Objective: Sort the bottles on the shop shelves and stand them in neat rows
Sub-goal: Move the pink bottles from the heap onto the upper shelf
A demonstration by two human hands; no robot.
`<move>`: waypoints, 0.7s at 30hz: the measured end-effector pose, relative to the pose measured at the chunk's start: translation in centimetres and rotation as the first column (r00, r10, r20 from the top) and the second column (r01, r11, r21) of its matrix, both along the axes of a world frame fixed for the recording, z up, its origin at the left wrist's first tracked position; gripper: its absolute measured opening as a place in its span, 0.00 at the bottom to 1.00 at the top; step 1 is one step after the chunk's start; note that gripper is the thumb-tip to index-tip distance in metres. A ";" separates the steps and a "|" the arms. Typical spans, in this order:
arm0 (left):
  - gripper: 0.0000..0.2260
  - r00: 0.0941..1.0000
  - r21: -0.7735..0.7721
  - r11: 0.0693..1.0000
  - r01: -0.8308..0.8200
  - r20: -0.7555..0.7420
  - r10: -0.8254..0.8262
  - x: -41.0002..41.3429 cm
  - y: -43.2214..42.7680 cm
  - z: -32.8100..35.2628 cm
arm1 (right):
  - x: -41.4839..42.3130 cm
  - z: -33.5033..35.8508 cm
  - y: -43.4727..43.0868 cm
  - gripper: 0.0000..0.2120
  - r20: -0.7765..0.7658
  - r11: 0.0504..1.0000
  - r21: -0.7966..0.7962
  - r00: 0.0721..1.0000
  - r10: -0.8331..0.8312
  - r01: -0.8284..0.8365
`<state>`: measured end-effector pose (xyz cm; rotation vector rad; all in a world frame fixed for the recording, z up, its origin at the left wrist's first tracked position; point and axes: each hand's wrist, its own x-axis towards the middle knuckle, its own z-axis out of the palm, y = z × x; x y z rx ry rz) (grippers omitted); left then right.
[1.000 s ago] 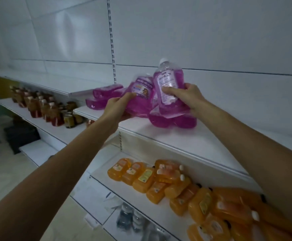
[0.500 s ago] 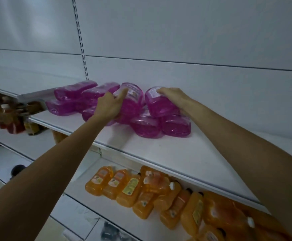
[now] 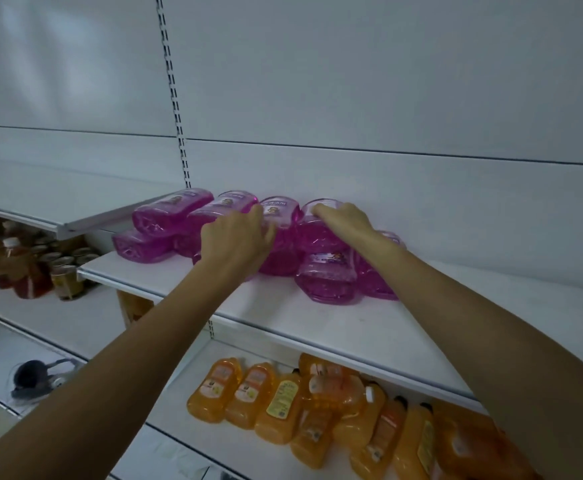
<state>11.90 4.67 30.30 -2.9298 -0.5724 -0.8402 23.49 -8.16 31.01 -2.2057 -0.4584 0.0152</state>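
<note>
I see both arms stretched over the shelf [image 3: 318,323]. The left hand [image 3: 236,239] and right hand [image 3: 343,221] each curl their fingers over one of the purple bottles [image 3: 328,271], which lie heaped at the shelf's back. Orange bottles [image 3: 279,403] lie below the shelf.

The top white shelf [image 3: 318,327] holds pink bottles [image 3: 328,282] lying on their sides, some piled on others. The shelf below [image 3: 220,445] holds orange bottles [image 3: 279,407] lying down, close together. The left shelf [image 3: 40,317] holds brown bottles [image 3: 23,271] standing up beside small jars [image 3: 66,277].
</note>
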 end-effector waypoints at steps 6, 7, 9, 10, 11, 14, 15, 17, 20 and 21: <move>0.20 0.986 -0.103 0.981 0.165 0.006 -0.165 -3.5 0.8 -1.4 | -1.9 0.2 -0.8 0.27 0.205 0.992 0.062 0.972 -0.117 0.106; 0.20 0.982 -0.125 0.974 0.188 0.015 -0.187 -4.1 1.2 -1.7 | -2.4 0.3 -1.1 0.25 0.267 0.991 0.083 0.956 -0.123 0.104; 0.18 0.976 -0.167 0.962 0.218 0.047 -0.213 -5.0 1.8 -2.6 | -3.3 0.4 -1.4 0.22 0.358 0.991 0.102 0.927 -0.114 0.083; 0.17 0.971 -0.186 0.953 0.239 0.063 -0.232 -5.5 2.0 -3.2 | -4.0 0.3 -1.5 0.22 0.390 0.993 0.090 0.915 -0.102 0.072; 0.16 0.963 -0.199 0.943 0.267 0.079 -0.256 -6.0 1.9 -3.7 | -4.6 0.1 -1.5 0.22 0.417 0.995 0.075 0.904 -0.089 0.063; 0.14 0.948 -0.222 0.922 0.317 0.072 -0.309 -7.7 1.5 -5.4 | -6.6 -0.8 -1.2 0.20 0.482 0.996 0.057 0.872 -0.087 0.067; 0.14 0.946 -0.223 0.919 0.325 0.069 -0.318 -8.1 1.3 -5.9 | -7.1 -1.1 -1.1 0.20 0.493 0.996 0.060 0.865 -0.092 0.072; 0.14 0.938 -0.221 0.912 0.347 0.066 -0.341 -9.1 1.1 -6.9 | -8.3 -1.9 -1.0 0.20 0.508 0.995 0.060 0.855 -0.101 0.081; 0.14 0.926 -0.201 0.904 0.377 0.055 -0.373 -10.4 1.5 -8.2 | -10.3 -3.1 -0.9 0.19 0.547 0.993 0.046 0.829 -0.113 0.106; 0.14 0.922 -0.195 0.902 0.386 0.058 -0.382 -10.8 1.5 -8.5 | -10.8 -3.6 -0.9 0.20 0.558 0.993 0.049 0.822 -0.115 0.106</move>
